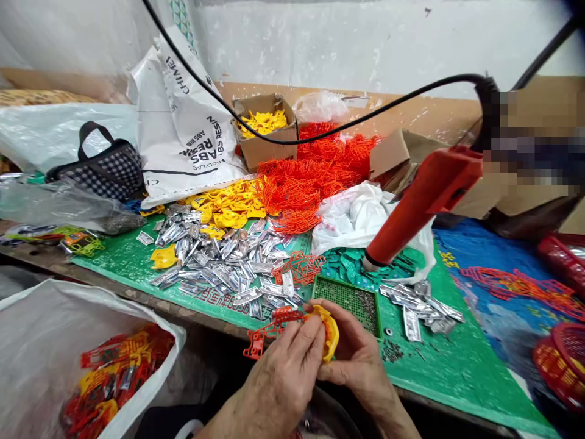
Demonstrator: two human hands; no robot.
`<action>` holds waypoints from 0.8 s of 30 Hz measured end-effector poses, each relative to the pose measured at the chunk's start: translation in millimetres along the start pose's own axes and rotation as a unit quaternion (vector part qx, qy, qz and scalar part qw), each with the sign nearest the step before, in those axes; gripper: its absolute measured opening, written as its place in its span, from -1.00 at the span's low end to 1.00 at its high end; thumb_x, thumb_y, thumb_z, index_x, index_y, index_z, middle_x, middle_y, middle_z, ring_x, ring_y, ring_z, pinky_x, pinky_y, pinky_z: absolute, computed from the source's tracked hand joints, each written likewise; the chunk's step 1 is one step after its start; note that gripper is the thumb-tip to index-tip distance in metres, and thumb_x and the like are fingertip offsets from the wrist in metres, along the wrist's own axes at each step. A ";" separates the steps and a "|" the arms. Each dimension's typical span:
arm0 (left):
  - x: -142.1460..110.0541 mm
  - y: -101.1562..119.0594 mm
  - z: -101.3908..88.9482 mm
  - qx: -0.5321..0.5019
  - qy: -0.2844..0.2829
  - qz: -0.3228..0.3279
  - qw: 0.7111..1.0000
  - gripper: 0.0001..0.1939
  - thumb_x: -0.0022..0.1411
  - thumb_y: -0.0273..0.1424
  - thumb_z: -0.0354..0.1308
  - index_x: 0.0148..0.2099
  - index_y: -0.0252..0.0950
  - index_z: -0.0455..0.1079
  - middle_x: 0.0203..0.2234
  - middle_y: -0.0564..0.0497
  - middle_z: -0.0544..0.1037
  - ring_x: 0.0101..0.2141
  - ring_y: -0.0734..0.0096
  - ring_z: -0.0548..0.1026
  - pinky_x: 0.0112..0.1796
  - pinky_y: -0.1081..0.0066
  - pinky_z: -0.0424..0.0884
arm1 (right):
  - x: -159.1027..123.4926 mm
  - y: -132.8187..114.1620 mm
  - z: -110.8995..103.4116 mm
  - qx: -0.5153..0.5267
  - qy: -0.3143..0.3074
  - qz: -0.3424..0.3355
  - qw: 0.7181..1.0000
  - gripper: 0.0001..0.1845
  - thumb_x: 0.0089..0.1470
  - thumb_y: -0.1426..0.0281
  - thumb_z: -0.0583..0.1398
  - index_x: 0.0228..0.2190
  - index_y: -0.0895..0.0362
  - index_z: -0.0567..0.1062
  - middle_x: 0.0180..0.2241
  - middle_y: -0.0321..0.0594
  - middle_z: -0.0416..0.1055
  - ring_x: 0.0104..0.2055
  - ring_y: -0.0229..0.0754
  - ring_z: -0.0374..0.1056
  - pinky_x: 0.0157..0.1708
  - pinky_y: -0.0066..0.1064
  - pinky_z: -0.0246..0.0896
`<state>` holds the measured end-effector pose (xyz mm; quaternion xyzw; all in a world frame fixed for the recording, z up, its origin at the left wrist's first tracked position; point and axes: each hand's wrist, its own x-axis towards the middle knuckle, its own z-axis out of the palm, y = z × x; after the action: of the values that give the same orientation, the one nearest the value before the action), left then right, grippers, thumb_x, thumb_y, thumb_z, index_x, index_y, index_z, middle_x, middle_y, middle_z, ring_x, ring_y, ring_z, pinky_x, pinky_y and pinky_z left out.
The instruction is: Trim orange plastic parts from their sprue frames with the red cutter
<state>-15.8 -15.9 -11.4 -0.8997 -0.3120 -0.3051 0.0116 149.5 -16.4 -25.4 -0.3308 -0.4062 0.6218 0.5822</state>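
Note:
Just in front of the bench edge, my two hands meet. A curved yellow plastic part (329, 341) is gripped between the thumb and fingers of my right hand (359, 353). My left hand (286, 375) is closed on a red openwork plastic frame (260, 341), which sticks out to the left. Frame and yellow part come together at my fingertips, and the fingers hide where they meet. Behind my right hand lies a green mesh tray (350, 292) with small dark screws in it. Several silver metal plates (228, 262) are heaped beyond my left hand.
A red electric screwdriver (420, 207) hangs on a black cable, tilted over green plastic parts (393, 265). Yellow parts (228, 204) and red frames (315, 177) are piled farther back. An open white sack (173, 329) with red and yellow pieces stands at lower left.

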 end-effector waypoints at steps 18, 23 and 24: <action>15.7 -11.8 -32.3 -0.725 -0.008 -0.529 0.441 -0.70 0.11 -0.22 0.35 -0.27 -0.40 0.56 -0.50 -0.01 0.54 -0.52 0.51 0.44 -0.42 0.51 0.39 | 28.9 -36.4 12.6 -0.237 -0.148 0.098 0.955 -0.60 0.21 0.17 0.18 0.03 0.03 0.49 -0.23 -0.26 0.48 -0.29 -0.25 0.32 -0.30 -0.46 0.27; 12.2 -21.6 -13.0 -0.721 -0.009 -0.537 0.437 -0.72 0.06 -0.22 0.37 -0.36 -0.37 0.53 -0.54 0.05 0.49 -0.57 0.53 0.37 -0.48 0.49 0.35 | 23.2 -30.2 11.2 -0.223 -0.155 0.140 0.952 -0.64 0.19 0.16 0.19 -0.05 0.06 0.52 -0.20 -0.25 0.50 -0.27 -0.22 0.35 -0.27 -0.42 0.28; 12.5 -23.4 -12.1 -0.722 -0.017 -0.531 0.444 -0.71 0.05 -0.21 0.38 -0.38 -0.37 0.53 -0.55 0.06 0.48 -0.57 0.54 0.36 -0.49 0.49 0.33 | 22.4 -30.7 10.7 -0.229 -0.156 0.140 0.951 -0.66 0.19 0.15 0.18 -0.10 0.07 0.53 -0.20 -0.25 0.50 -0.28 -0.22 0.35 -0.27 -0.42 0.28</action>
<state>-27.9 7.3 1.4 -0.2472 -0.3959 -0.3517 -0.8114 151.7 4.3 8.1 -0.4077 -0.5729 0.6310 0.3278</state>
